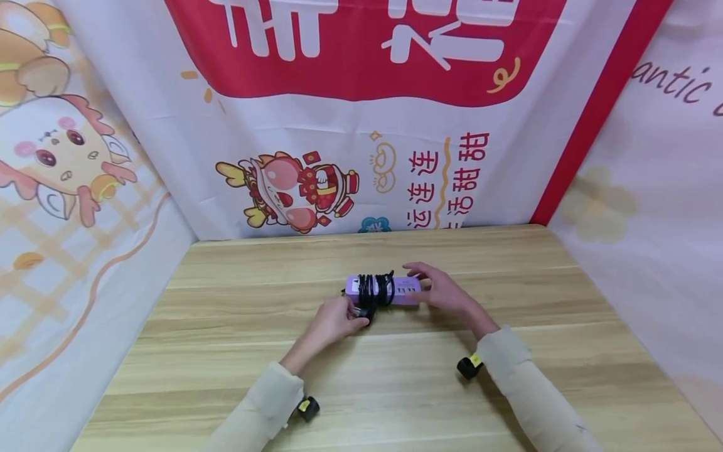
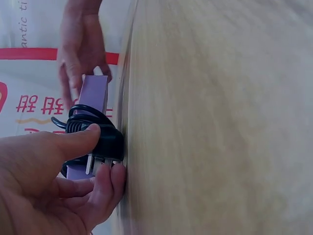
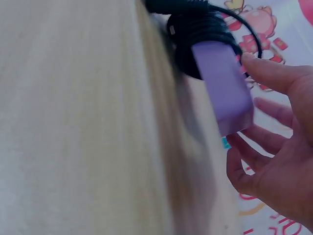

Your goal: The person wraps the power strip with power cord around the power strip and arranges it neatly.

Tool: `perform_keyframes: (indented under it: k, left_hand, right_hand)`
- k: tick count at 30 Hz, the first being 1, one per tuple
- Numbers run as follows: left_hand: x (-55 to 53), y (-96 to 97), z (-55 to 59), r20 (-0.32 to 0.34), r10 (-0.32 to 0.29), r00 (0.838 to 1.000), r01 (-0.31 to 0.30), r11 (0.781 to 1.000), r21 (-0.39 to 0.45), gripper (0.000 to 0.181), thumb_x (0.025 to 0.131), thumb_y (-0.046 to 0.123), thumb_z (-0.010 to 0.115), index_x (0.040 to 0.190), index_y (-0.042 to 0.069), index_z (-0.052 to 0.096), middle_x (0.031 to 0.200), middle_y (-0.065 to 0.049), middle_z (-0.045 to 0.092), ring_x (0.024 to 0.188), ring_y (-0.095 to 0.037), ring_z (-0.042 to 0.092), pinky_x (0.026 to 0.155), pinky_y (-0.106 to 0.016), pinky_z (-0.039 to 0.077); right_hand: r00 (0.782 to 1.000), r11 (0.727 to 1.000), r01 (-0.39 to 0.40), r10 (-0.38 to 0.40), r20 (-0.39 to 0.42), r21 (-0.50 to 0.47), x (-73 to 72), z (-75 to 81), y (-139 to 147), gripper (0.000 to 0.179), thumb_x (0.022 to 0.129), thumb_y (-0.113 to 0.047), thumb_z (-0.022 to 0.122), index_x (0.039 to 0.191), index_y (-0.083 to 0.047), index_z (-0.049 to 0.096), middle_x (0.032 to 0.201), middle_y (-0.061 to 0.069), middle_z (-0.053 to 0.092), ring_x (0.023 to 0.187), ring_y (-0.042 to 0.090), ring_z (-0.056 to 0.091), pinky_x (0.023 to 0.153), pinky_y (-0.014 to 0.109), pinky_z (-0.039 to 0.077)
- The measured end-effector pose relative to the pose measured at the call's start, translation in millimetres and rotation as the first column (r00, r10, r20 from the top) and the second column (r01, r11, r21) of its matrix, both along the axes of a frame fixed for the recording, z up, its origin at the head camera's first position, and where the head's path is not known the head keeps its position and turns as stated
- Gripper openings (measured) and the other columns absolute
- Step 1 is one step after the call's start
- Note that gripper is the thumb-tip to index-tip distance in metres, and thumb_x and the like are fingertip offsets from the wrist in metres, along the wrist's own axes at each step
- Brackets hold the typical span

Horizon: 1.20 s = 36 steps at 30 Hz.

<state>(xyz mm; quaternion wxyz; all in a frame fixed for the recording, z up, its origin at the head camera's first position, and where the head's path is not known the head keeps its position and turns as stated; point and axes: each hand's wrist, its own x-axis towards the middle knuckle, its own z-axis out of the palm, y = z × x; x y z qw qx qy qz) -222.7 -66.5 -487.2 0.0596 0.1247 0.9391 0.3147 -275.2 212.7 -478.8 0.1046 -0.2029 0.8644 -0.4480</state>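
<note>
A purple power strip (image 1: 407, 290) lies on the table, its black cord (image 1: 375, 289) wound in several turns around its middle and left part. My left hand (image 1: 337, 319) is at the strip's near left side and pinches the black plug (image 2: 108, 143) between thumb and fingers. Metal prongs (image 2: 89, 164) of the plug point toward the fingertips in the left wrist view. Around the right end of the strip, my right hand (image 1: 443, 290) has its fingers spread and loosely bent. In the right wrist view, one fingertip (image 3: 248, 58) is right at the strip's edge beside the cord.
The wood-grain table (image 1: 361, 389) reaches back to a white printed cloth (image 1: 339, 125) hanging behind it. Printed cloths also hang along the left and right sides. Each wrist carries a small black camera (image 1: 308, 408) beneath its pale sleeve.
</note>
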Motion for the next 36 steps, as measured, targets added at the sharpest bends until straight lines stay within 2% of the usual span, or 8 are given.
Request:
perform_keyframes:
  k: [7, 15, 18, 21, 24, 27, 31, 36]
  left_hand:
    - [4.0, 4.8, 9.1, -0.051, -0.005, 0.999, 0.001, 0.997, -0.078, 0.035, 0.081, 0.034, 0.082, 0.072, 0.011, 0.058, 0.065, 0.002, 0.056, 0.056, -0.012, 0.049, 0.050, -0.025, 0.041]
    - [3.9, -0.5, 10.6, -0.074, -0.040, 0.996, 0.035, 0.996, -0.079, 0.033, 0.082, 0.038, 0.081, 0.083, 0.012, 0.060, 0.071, 0.003, 0.061, 0.059, -0.011, 0.052, 0.053, -0.025, 0.043]
    - [4.6, -3.5, 16.6, -0.072, -0.021, 0.997, 0.016, 0.998, -0.068, 0.032, 0.084, 0.039, 0.079, 0.083, 0.014, 0.060, 0.070, 0.004, 0.061, 0.058, -0.010, 0.052, 0.052, -0.025, 0.043]
    - [4.1, -4.5, 24.8, -0.130, 0.013, 0.991, -0.021, 0.998, -0.060, 0.033, 0.085, 0.039, 0.078, 0.084, 0.012, 0.058, 0.072, 0.002, 0.058, 0.059, -0.012, 0.052, 0.052, -0.027, 0.043]
    - [-1.2, -3.5, 30.5, -0.242, 0.011, 0.970, -0.026, 0.998, -0.058, 0.034, 0.085, 0.034, 0.079, 0.101, 0.009, 0.062, 0.093, -0.003, 0.063, 0.079, -0.017, 0.059, 0.068, -0.030, 0.053]
    - [-13.1, -4.2, 30.8, -0.310, -0.080, 0.947, 0.055, 0.995, -0.087, 0.048, 0.087, 0.027, 0.078, 0.126, 0.007, 0.059, 0.123, -0.010, 0.061, 0.110, -0.025, 0.059, 0.095, -0.040, 0.053]
    - [-25.2, -7.0, 27.5, -0.246, -0.180, 0.953, 0.160, 0.982, -0.098, 0.059, 0.089, 0.021, 0.076, 0.140, 0.007, 0.051, 0.140, -0.014, 0.055, 0.129, -0.032, 0.052, 0.110, -0.047, 0.044]
    - [-30.0, -9.1, 24.2, -0.192, -0.181, 0.965, 0.171, 0.983, -0.070, 0.055, 0.090, 0.021, 0.074, 0.139, 0.007, 0.051, 0.136, -0.015, 0.056, 0.126, -0.031, 0.055, 0.108, -0.046, 0.046]
  right_hand:
    - [0.986, 0.999, -0.045, 0.047, -0.158, 0.015, 6.1, 20.9, -10.9, 0.042, 0.095, -0.022, 0.068, 0.136, -0.015, 0.059, 0.139, 0.011, 0.059, 0.128, 0.036, 0.054, 0.102, 0.056, 0.047]
    - [0.992, 0.999, 0.028, -0.024, -0.122, 0.029, 5.9, 12.9, -12.6, 0.032, 0.093, -0.020, 0.070, 0.124, -0.010, 0.066, 0.125, 0.009, 0.067, 0.119, 0.030, 0.062, 0.099, 0.048, 0.053]
    - [0.992, 1.000, 0.025, -0.023, -0.125, 0.018, 7.8, 7.8, -9.7, 0.034, 0.090, -0.015, 0.073, 0.122, -0.009, 0.066, 0.125, 0.011, 0.067, 0.119, 0.032, 0.062, 0.098, 0.048, 0.053]
    - [0.992, 0.999, 0.032, -0.031, -0.125, 0.006, 10.4, 3.7, -8.4, 0.035, 0.087, -0.014, 0.075, 0.121, -0.011, 0.067, 0.126, 0.011, 0.066, 0.119, 0.032, 0.061, 0.098, 0.047, 0.053]
    - [0.991, 0.999, 0.030, -0.032, -0.130, -0.017, 11.6, 1.2, -8.2, 0.035, 0.087, -0.013, 0.075, 0.121, -0.010, 0.067, 0.126, 0.012, 0.066, 0.118, 0.033, 0.061, 0.097, 0.046, 0.054]
    - [0.990, 0.999, 0.029, -0.032, -0.134, -0.024, 10.7, 0.3, -7.8, 0.035, 0.087, -0.011, 0.075, 0.121, -0.009, 0.066, 0.125, 0.012, 0.067, 0.116, 0.032, 0.062, 0.096, 0.045, 0.055]
    - [0.989, 1.000, 0.007, -0.006, -0.148, 0.007, 8.8, -2.6, -7.1, 0.036, 0.088, -0.012, 0.074, 0.124, -0.009, 0.065, 0.126, 0.012, 0.066, 0.115, 0.030, 0.062, 0.095, 0.042, 0.056]
    - [0.990, 1.000, 0.000, 0.001, -0.139, 0.010, 7.4, -3.2, -5.9, 0.038, 0.089, -0.011, 0.073, 0.126, -0.010, 0.064, 0.128, 0.010, 0.065, 0.118, 0.028, 0.061, 0.097, 0.041, 0.055]
